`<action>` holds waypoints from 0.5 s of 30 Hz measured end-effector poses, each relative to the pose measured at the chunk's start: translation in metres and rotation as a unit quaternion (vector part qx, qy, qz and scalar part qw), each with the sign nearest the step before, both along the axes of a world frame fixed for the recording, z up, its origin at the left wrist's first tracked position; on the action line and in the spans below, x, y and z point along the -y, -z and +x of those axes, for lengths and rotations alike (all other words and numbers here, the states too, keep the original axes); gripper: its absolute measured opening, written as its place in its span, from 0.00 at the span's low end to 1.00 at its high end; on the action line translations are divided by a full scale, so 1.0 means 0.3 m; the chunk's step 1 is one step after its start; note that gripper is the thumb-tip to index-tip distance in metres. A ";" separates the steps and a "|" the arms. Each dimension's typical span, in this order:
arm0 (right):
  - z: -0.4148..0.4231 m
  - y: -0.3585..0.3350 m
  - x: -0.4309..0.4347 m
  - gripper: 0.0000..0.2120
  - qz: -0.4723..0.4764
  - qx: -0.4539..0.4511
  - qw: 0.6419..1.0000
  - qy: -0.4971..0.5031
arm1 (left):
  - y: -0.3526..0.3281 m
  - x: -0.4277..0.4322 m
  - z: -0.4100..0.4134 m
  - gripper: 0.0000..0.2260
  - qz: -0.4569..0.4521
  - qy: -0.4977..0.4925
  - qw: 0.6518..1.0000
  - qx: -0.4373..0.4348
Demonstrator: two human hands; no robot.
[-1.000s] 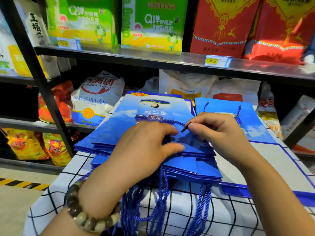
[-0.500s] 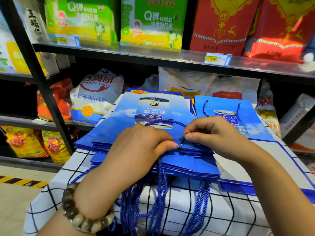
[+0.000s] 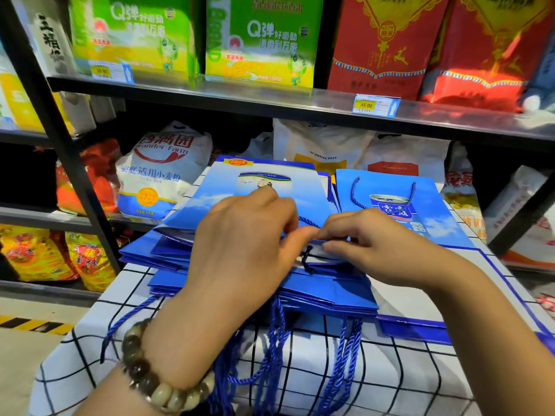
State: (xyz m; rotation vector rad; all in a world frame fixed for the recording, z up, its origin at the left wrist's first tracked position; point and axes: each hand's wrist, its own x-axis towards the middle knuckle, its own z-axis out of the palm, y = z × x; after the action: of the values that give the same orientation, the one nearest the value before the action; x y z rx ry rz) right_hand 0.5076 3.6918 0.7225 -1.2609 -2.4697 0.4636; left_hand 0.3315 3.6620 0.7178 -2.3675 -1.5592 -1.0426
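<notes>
A stack of flat blue paper gift bags (image 3: 330, 291) lies on a checked white cloth (image 3: 375, 373), their blue rope handles (image 3: 279, 340) hanging over the near edge. My left hand (image 3: 240, 250), with a bead bracelet on the wrist, rests on the top bag (image 3: 264, 187) and pinches its near edge with thumb and fingers. My right hand (image 3: 375, 244) pinches the same edge just to the right, by a blue cord (image 3: 307, 222) with a dark tip. The edge is lifted a little, showing white inside.
One more blue bag (image 3: 426, 211) lies flat to the right. Behind stand dark metal shelves (image 3: 300, 100) with green and red rice packs above and flour sacks (image 3: 159, 175) below. A shelf post (image 3: 69, 163) rises at left; floor with a yellow-black stripe (image 3: 33, 324) lies lower left.
Both hands have moved closer together on the top bag's near edge. The dark cord tip has gone from my right fingertips down to the bag's edge, which now gapes slightly.
</notes>
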 end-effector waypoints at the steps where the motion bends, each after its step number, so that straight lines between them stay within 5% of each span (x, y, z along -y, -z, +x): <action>1: 0.000 0.001 -0.001 0.07 0.011 0.009 1.000 -0.002 | 0.009 0.001 0.001 0.17 0.016 -0.007 1.000 0.000; 6: -0.006 0.013 -0.003 0.08 0.050 0.023 0.998 -0.004 | 0.033 0.007 0.051 0.12 -0.080 -0.055 0.990 -0.106; 15: 0.004 0.034 0.010 0.09 0.056 0.014 0.998 0.034 | 0.059 0.016 0.025 0.06 -0.038 0.032 0.989 -0.139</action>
State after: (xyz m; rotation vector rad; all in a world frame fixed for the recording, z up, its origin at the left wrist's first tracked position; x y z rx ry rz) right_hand 0.5089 3.6888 0.7124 -1.3105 -2.4305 0.2873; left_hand 0.3389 3.6573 0.7002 -2.4976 -1.4540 -0.6364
